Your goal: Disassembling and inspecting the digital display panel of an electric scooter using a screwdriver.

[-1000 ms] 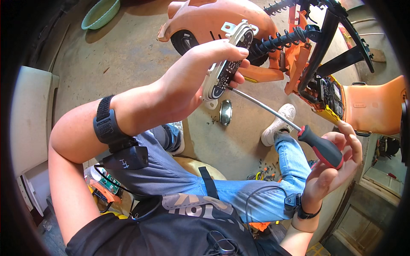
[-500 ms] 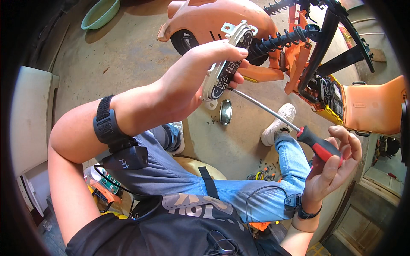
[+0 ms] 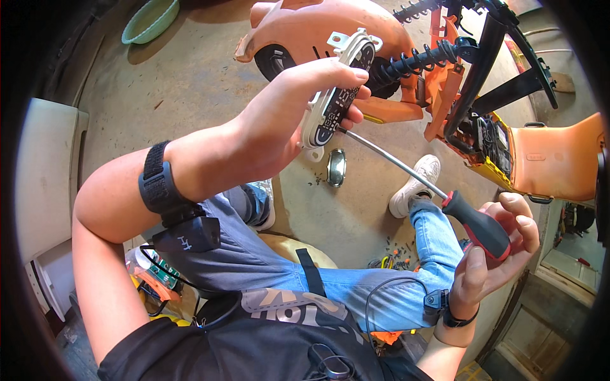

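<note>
Over the concrete floor (image 3: 356,216), far and a little right of the seated person's lap, the left hand (image 3: 273,124) is wrapped around a panel (image 3: 337,109). It is a long, rounded piece with a pale frame and a dark face, tilted so its far end leans right; the thumb presses across its face and the fingertips show past its right side. On the right, the right hand (image 3: 486,276) loosely grasps a screwdriver (image 3: 475,223) by its black and red handle, thumb on the near side, fingers curled and spread on the right. The shaft slants far and left to the near end of the panel, where I can't make out its tip.

Below the panel, on the floor, lies a shiny oval piece (image 3: 337,167), dark bits scattered just beside it. A white shoe (image 3: 416,184) stands to the right of that. On the far side rests an orange fender (image 3: 330,35), near a coil spring (image 3: 416,63) and a black frame (image 3: 486,54). Far left sits a green basin (image 3: 150,24); at left, a white cabinet (image 3: 47,171).
</note>
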### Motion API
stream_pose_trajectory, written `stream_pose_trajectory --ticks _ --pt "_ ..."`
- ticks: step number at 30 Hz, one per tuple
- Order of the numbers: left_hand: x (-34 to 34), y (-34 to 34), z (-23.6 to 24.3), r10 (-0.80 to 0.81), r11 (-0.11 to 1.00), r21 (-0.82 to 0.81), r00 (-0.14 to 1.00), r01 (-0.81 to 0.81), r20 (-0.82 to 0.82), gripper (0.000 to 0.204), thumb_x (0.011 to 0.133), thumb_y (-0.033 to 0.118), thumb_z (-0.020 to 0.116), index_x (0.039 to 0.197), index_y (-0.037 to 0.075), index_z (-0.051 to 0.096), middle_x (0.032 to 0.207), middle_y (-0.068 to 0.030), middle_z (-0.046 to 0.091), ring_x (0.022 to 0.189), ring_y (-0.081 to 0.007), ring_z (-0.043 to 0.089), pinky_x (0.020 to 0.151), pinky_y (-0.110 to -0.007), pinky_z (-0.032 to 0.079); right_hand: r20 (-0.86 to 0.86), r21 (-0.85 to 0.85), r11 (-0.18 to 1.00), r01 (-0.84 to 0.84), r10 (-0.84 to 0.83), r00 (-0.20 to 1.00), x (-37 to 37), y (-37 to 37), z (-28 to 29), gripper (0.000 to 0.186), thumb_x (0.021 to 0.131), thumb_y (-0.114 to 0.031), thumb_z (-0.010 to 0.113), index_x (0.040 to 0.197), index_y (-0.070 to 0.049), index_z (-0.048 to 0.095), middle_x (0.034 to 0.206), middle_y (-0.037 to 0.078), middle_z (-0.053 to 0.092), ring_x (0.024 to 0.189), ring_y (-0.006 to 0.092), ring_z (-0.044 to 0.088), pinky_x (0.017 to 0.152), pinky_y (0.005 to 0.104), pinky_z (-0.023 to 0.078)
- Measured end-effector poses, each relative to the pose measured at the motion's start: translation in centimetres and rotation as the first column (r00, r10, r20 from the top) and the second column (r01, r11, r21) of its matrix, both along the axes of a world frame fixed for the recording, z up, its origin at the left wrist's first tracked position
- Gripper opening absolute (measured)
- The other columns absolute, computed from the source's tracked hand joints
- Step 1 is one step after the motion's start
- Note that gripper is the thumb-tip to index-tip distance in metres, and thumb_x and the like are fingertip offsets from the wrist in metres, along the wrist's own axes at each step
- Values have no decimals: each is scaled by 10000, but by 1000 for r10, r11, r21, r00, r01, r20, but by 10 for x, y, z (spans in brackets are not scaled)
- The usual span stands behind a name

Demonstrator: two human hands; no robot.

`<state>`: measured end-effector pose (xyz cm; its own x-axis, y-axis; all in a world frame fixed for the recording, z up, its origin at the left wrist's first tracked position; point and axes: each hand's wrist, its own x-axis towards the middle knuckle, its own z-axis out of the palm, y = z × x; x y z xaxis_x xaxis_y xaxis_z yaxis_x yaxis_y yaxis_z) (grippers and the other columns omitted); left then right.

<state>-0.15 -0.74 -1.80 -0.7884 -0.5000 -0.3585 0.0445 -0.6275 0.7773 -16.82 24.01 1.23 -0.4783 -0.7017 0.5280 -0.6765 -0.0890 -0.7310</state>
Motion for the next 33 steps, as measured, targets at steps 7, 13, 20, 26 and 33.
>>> stream_pose_trajectory --ticks 7,13,20,26,33 --pt "0 1 1 5 1000 1 1000 -5 -4 380 922 318 648 1139 5 654 949 -54 663 851 -112 638 780 -247 525 147 39 996 82 -87 985 4 1 -1 767 924 -669 560 1405 -105 366 1263 200 529 874 165 558 787 275 501" --pt "-1 1 0 29 1000 3 1000 -29 -12 376 922 314 649 1139 7 652 955 -55 663 854 -116 639 781 -248 526 -35 88 995 48 -45 998 3 -2 5 757 913 -625 632 1392 -102 368 1342 198 475 930 156 541 818 277 477" --pt "1 1 -1 1 1000 8 1000 -1 -5 379 920 316 648 1137 6 652 939 -59 663 855 -117 642 784 -247 527 322 0 999 -49 47 946 6 1 7 635 968 -511 604 1392 -100 371 1272 198 527 892 150 529 796 280 483" --pt "0 2 0 1 1000 -2 1000 -1 0 384 917 324 650 1135 8 653 921 -57 660 843 -116 639 774 -241 523 7 -35 999 10 -10 1000 1 -2 1 673 888 -447 691 1384 -109 385 1297 196 511 922 178 538 806 285 485" --pt "0 3 0 0 1000 4 1000 0 7 382 918 326 649 1132 11 653 922 -62 661 847 -116 640 775 -242 523 117 73 987 141 -149 982 6 -3 4 870 901 -729 530 1420 -56 345 1293 203 523 884 170 554 771 272 486"
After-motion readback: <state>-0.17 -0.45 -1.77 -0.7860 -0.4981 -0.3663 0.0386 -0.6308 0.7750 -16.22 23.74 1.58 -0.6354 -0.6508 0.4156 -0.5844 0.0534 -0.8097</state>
